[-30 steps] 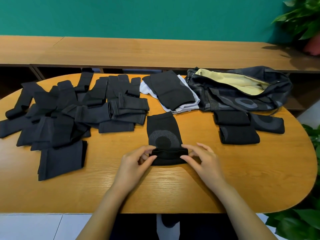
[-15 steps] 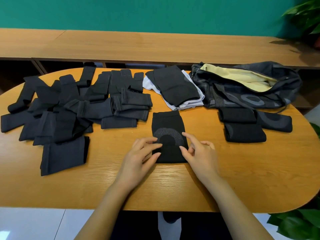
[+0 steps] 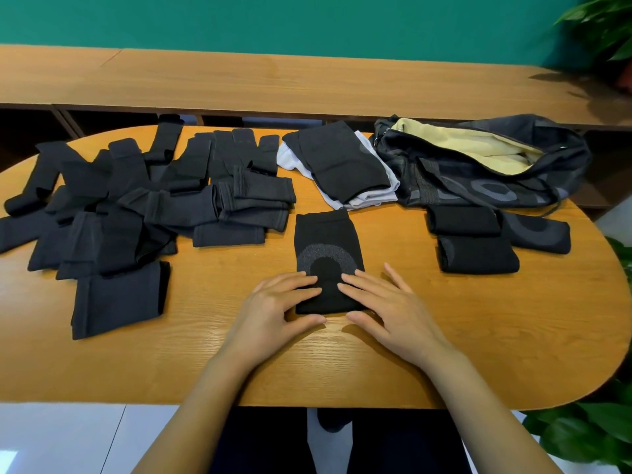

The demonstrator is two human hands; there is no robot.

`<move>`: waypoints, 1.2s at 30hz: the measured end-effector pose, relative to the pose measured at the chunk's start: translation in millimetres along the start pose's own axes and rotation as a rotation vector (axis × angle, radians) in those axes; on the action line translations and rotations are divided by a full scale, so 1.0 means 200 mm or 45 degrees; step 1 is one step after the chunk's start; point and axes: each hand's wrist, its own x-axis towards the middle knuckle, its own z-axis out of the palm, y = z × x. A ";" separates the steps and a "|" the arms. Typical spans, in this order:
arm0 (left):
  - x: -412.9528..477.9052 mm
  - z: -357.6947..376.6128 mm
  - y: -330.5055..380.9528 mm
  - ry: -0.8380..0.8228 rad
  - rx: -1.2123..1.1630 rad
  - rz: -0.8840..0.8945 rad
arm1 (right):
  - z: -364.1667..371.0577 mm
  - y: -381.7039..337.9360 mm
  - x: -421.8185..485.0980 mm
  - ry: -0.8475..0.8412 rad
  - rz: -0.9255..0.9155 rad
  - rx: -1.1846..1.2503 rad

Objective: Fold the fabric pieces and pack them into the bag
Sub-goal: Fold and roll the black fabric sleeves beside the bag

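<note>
I have one black piece (image 3: pixel 325 241) lying flat in the middle of the tabletop (image 3: pixel 444 336), long way pointing from me toward the far edge, grey ring pattern facing up; my left hand (image 3: pixel 273 306) and right hand (image 3: pixel 390 302) both lie on its near end, fingers straight and pressing down, nothing pinched, thumbs at the near edge; I cannot tell whether that end is doubled over beneath them. It looks like thin stretch knit, so I judge it light, soft and limp, with no shape of its own once lifted; it should hold a crease only while pressed, and may creep on the smooth wood; nothing fragile here. I would take it by the two near corners, thumb under and fingers on top, and carry that edge to the far hem; afterwards hold the bundle across its middle so the layers stay together. The unfolded pile (image 3: pixel 136 213) lies well to the left; three folded pieces (image 3: pixel 475 258) sit to the right, just in front of the bag (image 3: pixel 496 189), which lies slumped with its mouth open and pale lining showing; that soft mouth may want one hand to hold it wide.
</note>
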 end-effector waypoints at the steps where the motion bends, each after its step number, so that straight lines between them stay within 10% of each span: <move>1: 0.00 0.00 0.00 -0.005 0.003 -0.004 | 0.00 0.00 0.00 0.005 0.008 -0.001; 36: -0.02 -0.02 0.02 0.144 -0.195 0.024 | -0.02 -0.02 -0.02 0.359 0.186 0.279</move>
